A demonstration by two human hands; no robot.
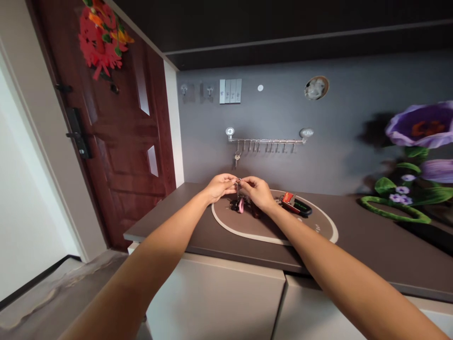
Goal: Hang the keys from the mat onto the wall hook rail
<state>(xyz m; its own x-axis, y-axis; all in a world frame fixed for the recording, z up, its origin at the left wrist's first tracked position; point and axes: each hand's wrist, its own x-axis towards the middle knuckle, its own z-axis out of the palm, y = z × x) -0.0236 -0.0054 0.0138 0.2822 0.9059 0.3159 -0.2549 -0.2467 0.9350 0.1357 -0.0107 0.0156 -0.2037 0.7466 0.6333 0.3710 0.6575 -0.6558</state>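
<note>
Sitting between the fingertips, a small metal key ring (239, 181) is pinched by the left hand (222, 188) and right hand (257, 192), thumbs closed against fingers. Just below, a pink tag (241, 206) shows over the oval mat (269, 232); behind, a single key (237, 159) hangs from the hook rack (272, 141).

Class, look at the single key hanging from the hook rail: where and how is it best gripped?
Probably pinch the key by its broad head, coming from the front: it hangs blade down from the left part of the hook rail, with the wall behind it.
</note>
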